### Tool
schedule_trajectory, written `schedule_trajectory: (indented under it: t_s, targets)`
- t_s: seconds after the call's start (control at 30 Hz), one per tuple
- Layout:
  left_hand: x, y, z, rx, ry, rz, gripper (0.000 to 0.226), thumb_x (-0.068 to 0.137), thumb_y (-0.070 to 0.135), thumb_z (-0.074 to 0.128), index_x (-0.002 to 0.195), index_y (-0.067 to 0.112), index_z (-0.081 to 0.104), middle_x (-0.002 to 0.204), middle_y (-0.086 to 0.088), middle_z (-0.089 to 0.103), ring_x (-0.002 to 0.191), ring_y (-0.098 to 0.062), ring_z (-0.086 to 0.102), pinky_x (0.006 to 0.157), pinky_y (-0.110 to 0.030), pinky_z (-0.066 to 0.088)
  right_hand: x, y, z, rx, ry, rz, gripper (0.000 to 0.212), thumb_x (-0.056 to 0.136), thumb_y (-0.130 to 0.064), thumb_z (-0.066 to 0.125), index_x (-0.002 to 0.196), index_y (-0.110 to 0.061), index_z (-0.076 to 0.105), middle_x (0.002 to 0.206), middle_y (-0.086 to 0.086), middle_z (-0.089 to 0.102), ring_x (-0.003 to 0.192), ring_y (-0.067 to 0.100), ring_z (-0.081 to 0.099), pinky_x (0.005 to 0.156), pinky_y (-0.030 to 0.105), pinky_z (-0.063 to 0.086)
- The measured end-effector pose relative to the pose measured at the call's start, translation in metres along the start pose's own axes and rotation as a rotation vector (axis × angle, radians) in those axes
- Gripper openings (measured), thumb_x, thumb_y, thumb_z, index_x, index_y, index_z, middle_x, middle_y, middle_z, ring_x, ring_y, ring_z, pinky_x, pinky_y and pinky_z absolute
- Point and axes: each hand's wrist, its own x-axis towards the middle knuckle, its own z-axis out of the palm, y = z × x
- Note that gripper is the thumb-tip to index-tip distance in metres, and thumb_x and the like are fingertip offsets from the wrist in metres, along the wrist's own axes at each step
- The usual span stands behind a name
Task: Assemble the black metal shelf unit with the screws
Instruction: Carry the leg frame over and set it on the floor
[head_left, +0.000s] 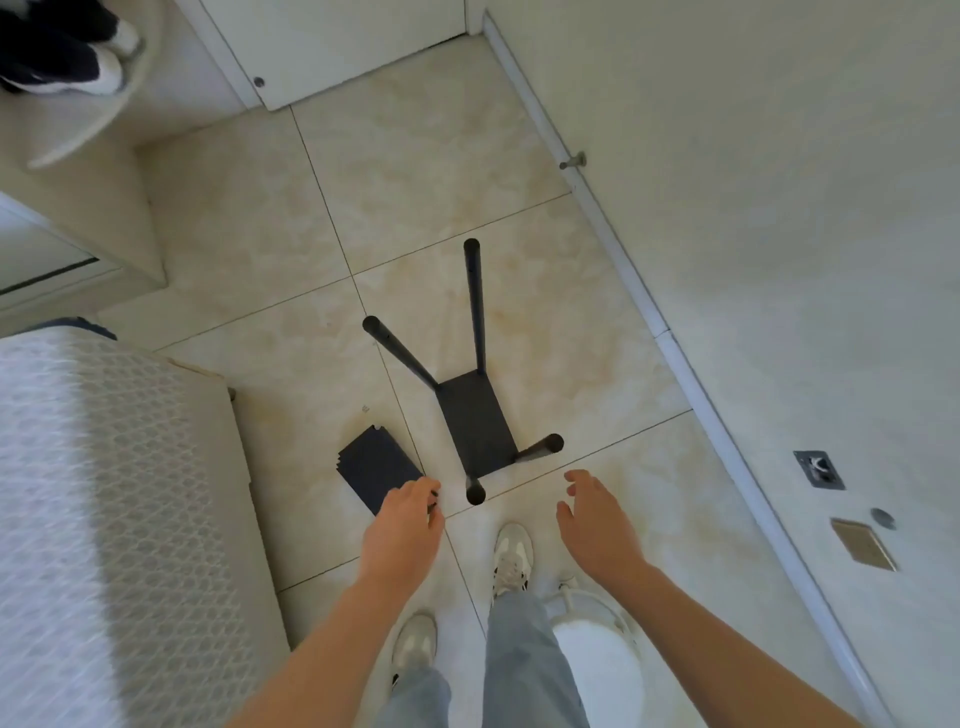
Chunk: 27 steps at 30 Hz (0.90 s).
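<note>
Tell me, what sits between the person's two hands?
In the head view, the top of the nearest black shelf pole stands between the left hand and right hand, touching neither; otherwise just floor tile.

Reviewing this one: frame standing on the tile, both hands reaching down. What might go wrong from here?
The posts appear joined only at the bottom shelf plate; a knock from the right hand might tip or twist them.
A small pale part, perhaps a screw, lies loose on the tile and might get kicked away.
The spare plates by the left hand lie near the shoes.
</note>
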Motion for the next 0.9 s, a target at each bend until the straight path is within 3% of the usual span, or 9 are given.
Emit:
schedule_trajectory:
  t_s: [0.37,0.6,0.8,0.9]
  targets:
    - [-0.08,-0.015,-0.045,0.336,0.009,0.384,0.036,0.107,0.032,0.041,0.141,0.025,0.05,0.123,0.01,0.061,0.106,-0.006,0.053,0.073,-0.016,0.043,-0.136,-0.023,0.002,-0.104,0.208,-0.054,0.038,0.105,-0.026,0.038,0.141,-0.016,0.043,0.136,0.002,0.053,0.12,0.018,0.05,0.098,0.028,0.044]
    - [-0.139,-0.03,-0.062,0.383,0.015,0.601,0.037,0.107,0.032,0.041,0.142,0.021,0.049,0.121,0.005,0.063,0.109,-0.009,0.055,0.074,-0.019,0.046,-0.239,-0.027,0.038,-0.096,0.331,0.03,0.04,0.104,-0.025,0.04,0.143,-0.016,0.041,0.14,0.003,0.051,0.125,0.023,0.048,0.1,0.033,0.042]
    - [-0.189,-0.019,-0.056,0.427,-0.029,0.799,0.036,0.106,0.032,0.046,0.14,0.02,0.053,0.112,0.005,0.065,0.09,-0.005,0.05,0.077,-0.019,0.049,-0.321,-0.008,0.063,0.004,0.425,0.157,0.041,0.105,-0.027,0.04,0.144,-0.016,0.041,0.142,0.002,0.05,0.127,0.022,0.046,0.102,0.031,0.039]
    - [-0.213,-0.011,-0.045,0.451,-0.065,0.93,0.038,0.104,0.033,0.049,0.139,0.021,0.054,0.11,0.005,0.067,0.095,-0.009,0.058,0.08,-0.025,0.055,-0.359,0.01,0.078,0.05,0.477,0.259,0.04,0.104,-0.027,0.041,0.143,-0.016,0.043,0.14,0.001,0.052,0.125,0.021,0.048,0.099,0.028,0.038]
